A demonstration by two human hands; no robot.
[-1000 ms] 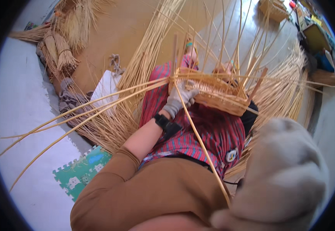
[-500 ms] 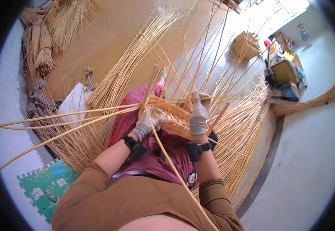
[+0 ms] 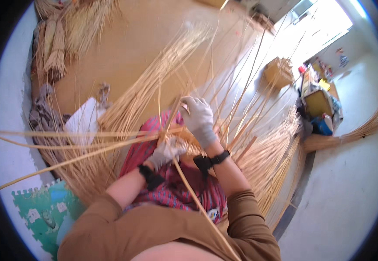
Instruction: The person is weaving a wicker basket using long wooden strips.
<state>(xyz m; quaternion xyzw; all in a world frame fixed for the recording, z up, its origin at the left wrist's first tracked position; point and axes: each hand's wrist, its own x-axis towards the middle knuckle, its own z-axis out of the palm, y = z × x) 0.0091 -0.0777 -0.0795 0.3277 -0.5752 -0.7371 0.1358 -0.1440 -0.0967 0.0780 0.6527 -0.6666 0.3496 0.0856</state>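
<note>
Brown floor (image 3: 123, 56) behind; left hand (image 3: 166, 154) grips wicker basket (image 3: 190, 146) (right hand (image 3: 200, 119) near, grip unclear).

lower left: green foam mat (image 3: 45, 201) | left: grey cloth (image 3: 42, 116), white sheet (image 3: 83, 119)

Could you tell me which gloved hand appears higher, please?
The right hand, near the top of the stick; the left hand appears lower, at the basket.

A brown floor (image 3: 132, 48) stretches away, catching glare toward a washed-out bright opening (image 3: 321, 28) at upper right (window or doorway, I cannot tell). A pale left wall (image 3: 10, 117) faces a greyish right wall (image 3: 345, 187) with a dark strip (image 3: 290, 213) along its foot. A cluttered cabinet (image 3: 317, 103) stands near it; a green foam mat (image 3: 50, 206) lies lower left.
</note>
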